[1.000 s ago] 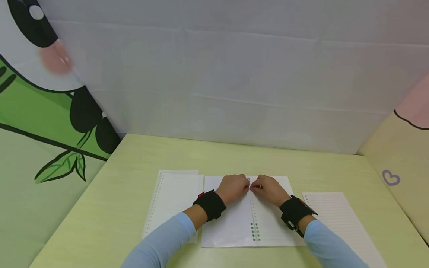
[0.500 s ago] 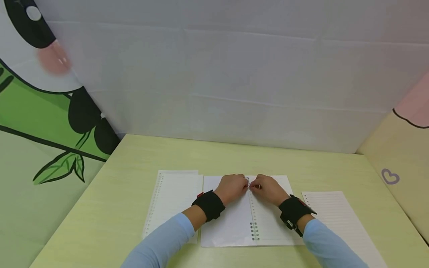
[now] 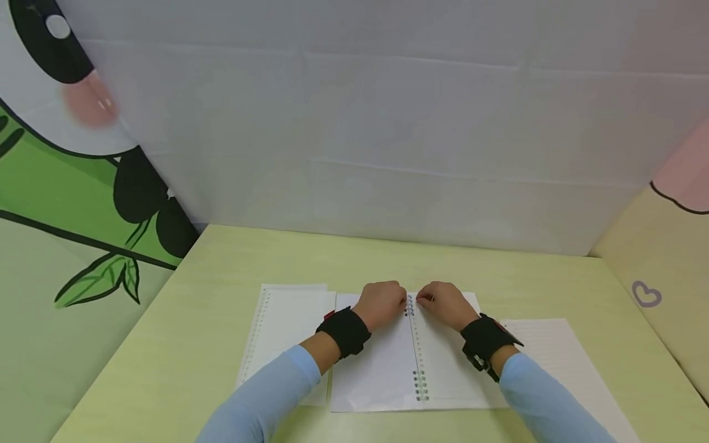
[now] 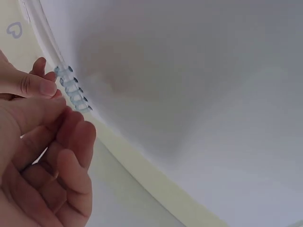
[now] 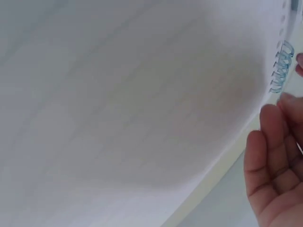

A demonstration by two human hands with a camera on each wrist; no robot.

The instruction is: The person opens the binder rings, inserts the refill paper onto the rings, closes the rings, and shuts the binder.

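An open ring notebook (image 3: 376, 369) lies on the table, with a lined right page (image 3: 448, 375). Clear binding rings (image 3: 410, 304) at the top of its spine show between my two hands. My left hand (image 3: 382, 304) is just left of these rings, its fingers curled and thumb against the fingertips; nothing shows in its grasp. On the other side my right hand (image 3: 445, 304) has thumb and forefinger together, a small gap from the rings. In the left wrist view the rings (image 4: 73, 90) stand beside the fingertips. A second ring group (image 3: 421, 384) sits at the spine's lower end.
Left of the notebook lie loose white sheets (image 3: 296, 326) with punched edges. A lined sheet (image 3: 554, 351) lies at right, partly under my right arm. A white cloth wall (image 3: 360, 141) rises behind the table (image 3: 277, 246).
Both hands have lifted slightly away from the top rings and moved a little apart, so the rings between them now show. The notebook and sheets have stayed put.
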